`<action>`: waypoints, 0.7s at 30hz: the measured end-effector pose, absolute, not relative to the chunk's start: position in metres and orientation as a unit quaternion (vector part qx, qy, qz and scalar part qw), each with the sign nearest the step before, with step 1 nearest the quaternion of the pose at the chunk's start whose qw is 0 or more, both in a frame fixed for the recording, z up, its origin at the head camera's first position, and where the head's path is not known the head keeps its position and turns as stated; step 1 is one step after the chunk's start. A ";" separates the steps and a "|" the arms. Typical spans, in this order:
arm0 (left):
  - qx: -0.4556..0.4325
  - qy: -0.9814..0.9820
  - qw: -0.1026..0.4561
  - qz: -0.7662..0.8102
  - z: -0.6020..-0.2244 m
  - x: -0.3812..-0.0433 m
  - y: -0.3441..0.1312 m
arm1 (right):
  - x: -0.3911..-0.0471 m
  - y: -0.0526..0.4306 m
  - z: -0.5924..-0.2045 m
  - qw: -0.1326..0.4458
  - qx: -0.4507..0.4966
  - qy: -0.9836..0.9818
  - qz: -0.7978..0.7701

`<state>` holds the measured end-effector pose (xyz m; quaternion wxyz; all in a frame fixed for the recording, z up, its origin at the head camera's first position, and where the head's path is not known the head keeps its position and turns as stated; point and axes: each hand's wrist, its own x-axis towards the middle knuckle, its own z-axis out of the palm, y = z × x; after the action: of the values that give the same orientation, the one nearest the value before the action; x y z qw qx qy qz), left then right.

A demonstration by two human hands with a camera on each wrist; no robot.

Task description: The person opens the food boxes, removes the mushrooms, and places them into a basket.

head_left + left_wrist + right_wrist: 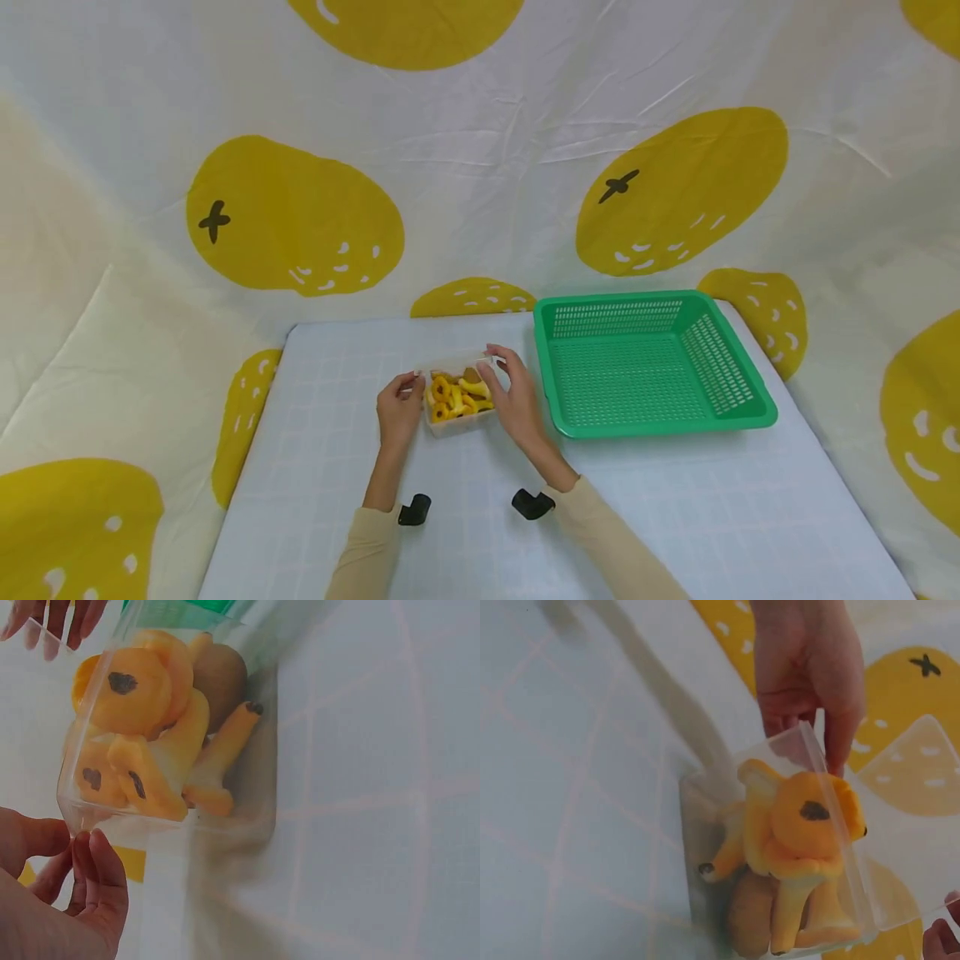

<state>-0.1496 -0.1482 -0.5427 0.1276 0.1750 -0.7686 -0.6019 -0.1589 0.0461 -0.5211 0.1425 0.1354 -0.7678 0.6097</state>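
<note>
A clear plastic box (444, 429) stands on the table, filled with yellow-orange pieces (453, 400). Some are long and banana-like with dark tips, others rounder with dark spots. A brown oval piece (219, 686) lies among them. My left hand (397, 408) pinches the box's upper corner between thumb and fingertips. The clear lid (922, 825) stands raised along the box's far side. On the other side, my right hand (517, 400) pinches the lid's edge near its corner, fingers partly seen through the plastic in the left wrist view.
A green perforated basket (558, 425) sits to the right of the box, close to my right hand. Pale checked cloth covers the table (315, 467). Behind and beside it hangs a white cloth (480, 242) printed with large yellow fruit.
</note>
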 end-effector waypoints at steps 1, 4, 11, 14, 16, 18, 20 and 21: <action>0.178 -0.761 0.125 -0.611 -0.542 -0.149 -0.148 | -0.161 0.046 -0.520 0.136 0.137 -0.763 0.617; 0.189 -0.748 0.111 -0.626 -0.542 -0.149 -0.148 | -0.166 0.044 -0.517 0.116 0.131 -0.753 0.635; 0.223 -0.704 0.072 -0.671 -0.543 -0.148 -0.152 | -0.177 0.040 -0.508 0.086 0.109 -0.752 0.645; 0.238 -0.680 0.054 -0.692 -0.543 -0.147 -0.153 | -0.183 0.039 -0.505 0.091 0.103 -0.750 0.647; 0.244 -0.670 0.045 -0.700 -0.543 -0.147 -0.154 | -0.187 0.037 -0.504 0.094 0.094 -0.751 0.647; 0.248 -0.664 0.040 -0.704 -0.544 -0.147 -0.154 | -0.191 0.036 -0.502 0.097 0.088 -0.752 0.646; 0.252 -0.660 0.035 -0.707 -0.544 -0.148 -0.154 | -0.196 0.035 -0.501 0.099 0.082 -0.755 0.643; 0.253 -0.658 0.033 -0.709 -0.545 -0.148 -0.154 | -0.198 0.034 -0.500 0.100 0.078 -0.758 0.640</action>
<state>-0.1479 -0.1541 -0.5453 0.0335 0.2534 -0.6576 -0.7086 -0.1979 0.0338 -0.5004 0.1002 0.0784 -0.7578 0.6400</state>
